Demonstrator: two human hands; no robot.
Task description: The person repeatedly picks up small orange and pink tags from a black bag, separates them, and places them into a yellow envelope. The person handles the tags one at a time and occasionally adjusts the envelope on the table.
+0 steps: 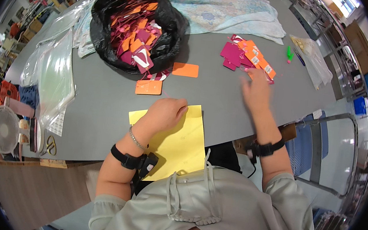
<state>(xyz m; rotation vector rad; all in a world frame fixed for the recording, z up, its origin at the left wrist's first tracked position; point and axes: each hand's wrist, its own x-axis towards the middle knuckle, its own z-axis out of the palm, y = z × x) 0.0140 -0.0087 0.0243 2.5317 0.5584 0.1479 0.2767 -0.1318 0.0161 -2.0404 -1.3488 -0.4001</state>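
Observation:
My left hand [167, 113] rests with curled fingers over the upper part of a yellow paper sheet [181, 144] at the table's near edge; whether it pinches something thin is unclear. My right hand [256, 90], slightly blurred, reaches to the lower edge of a pile of orange and magenta hang tags [255, 58]; its fingertips meet the tags, and a grip cannot be made out. A black plastic bag [173, 31] stands rolled down, full of magenta and orange tags [138, 34]. Beside it lie a blank orange tag [185, 70] and another orange tag [148, 87] with a string.
Patterned light-blue fabric [214, 9] covers the table's far side. Clear plastic bags [56, 76], a white fan [4, 130] and yellow-handled scissors [51, 145] are at left. At right are a bag with small golden pieces [312, 61], a green clip [289, 53] and a pen [300, 58].

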